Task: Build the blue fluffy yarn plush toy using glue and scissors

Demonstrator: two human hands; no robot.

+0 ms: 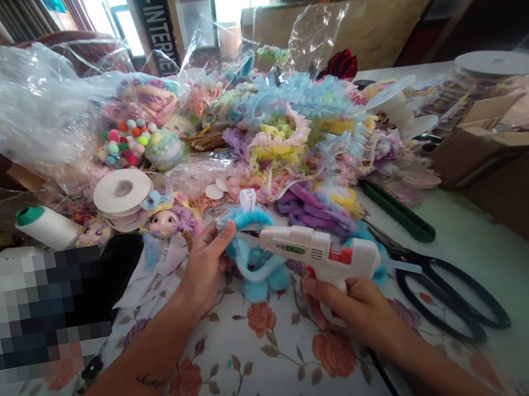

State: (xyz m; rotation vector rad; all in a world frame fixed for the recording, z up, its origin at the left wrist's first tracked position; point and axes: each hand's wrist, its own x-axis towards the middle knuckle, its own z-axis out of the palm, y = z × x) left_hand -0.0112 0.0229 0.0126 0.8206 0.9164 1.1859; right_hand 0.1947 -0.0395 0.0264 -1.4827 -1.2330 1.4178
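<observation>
In the middle of the head view, my right hand [343,303] is wrapped round the handle of a white hot glue gun [302,242]. A clear glue stick [402,265] pokes out of the gun's back end. Its dark nozzle points left, close to the thumb of my left hand [211,257]. That hand pinches the left side of a fluffy light-blue craft piece [260,266] with a loop and pompoms. A white tag [248,199] stands up behind the piece. Whether the nozzle touches it I cannot tell.
Large black scissors [436,284] and a dark green cutter [398,211] lie to the right. Behind are heaped ruffled trims [293,125], a white ribbon spool [121,191] and a thread cone [47,227]. A cardboard box [507,164] stands at right, plastic bags [29,95] at back left.
</observation>
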